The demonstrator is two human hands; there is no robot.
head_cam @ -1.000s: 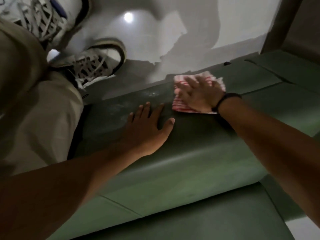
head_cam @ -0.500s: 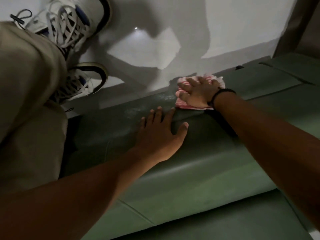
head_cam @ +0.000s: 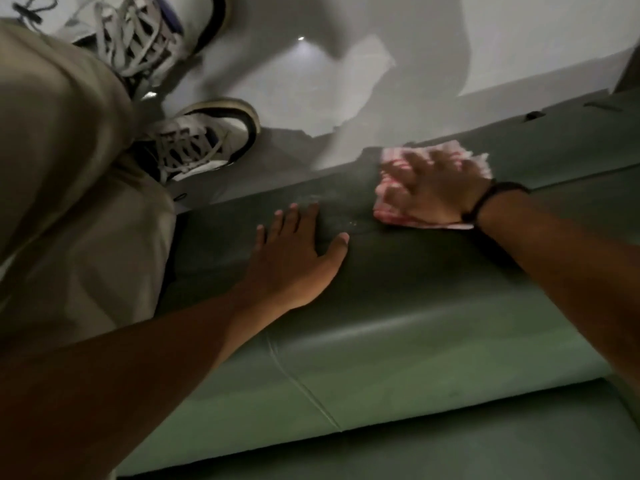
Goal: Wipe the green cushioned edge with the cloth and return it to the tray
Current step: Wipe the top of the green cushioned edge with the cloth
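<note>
A green cushioned edge [head_cam: 398, 323] runs across the view from lower left to upper right. A red and white striped cloth [head_cam: 391, 209] lies flat on its far side. My right hand [head_cam: 433, 188] presses down on the cloth with fingers spread and looks blurred; a black band circles its wrist. My left hand [head_cam: 294, 258] rests flat on the cushion just left of the cloth, fingers apart, holding nothing. No tray is in view.
My legs in beige trousers [head_cam: 69, 202] and two white laced sneakers [head_cam: 197, 147] stand on the pale floor [head_cam: 346, 81] beyond the cushion. A seam [head_cam: 304, 386] crosses the padding near me. Another green padded section [head_cam: 588, 133] continues at right.
My right hand has slid the cloth along the far side of the cushion, back toward me. The left hand has stayed planted flat. The view has shifted slightly.
</note>
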